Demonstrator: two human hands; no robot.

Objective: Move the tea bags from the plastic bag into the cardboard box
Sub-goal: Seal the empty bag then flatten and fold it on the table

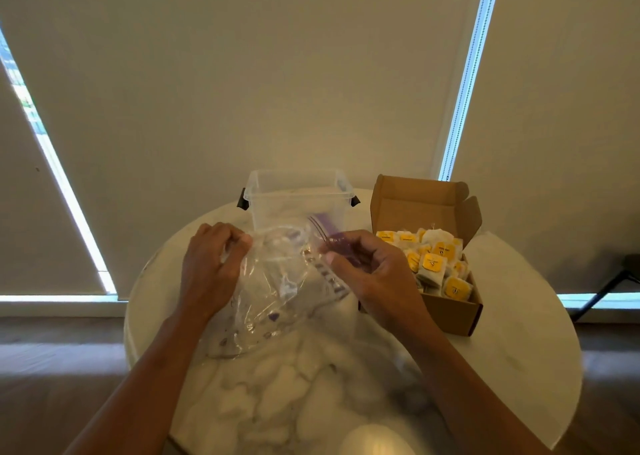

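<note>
Pinching the plastic bag (277, 281) by its edges, both hands (207, 267) (374, 278); cardboard box (450, 312) just beside.

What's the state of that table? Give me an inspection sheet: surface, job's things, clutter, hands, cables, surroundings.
Surface: round marble-patterned table.
Job's things: plastic bag, crumpled, no tea bags seen inside; cardboard box, lid open, filled with tea bags.
Clutter: clear plastic tub behind the bag.
Hands: left hand and right hand each grip the bag's top edge.
Cables: nothing seen.
Surroundings: drawn blinds, wood floor, dark stand at right.
</note>
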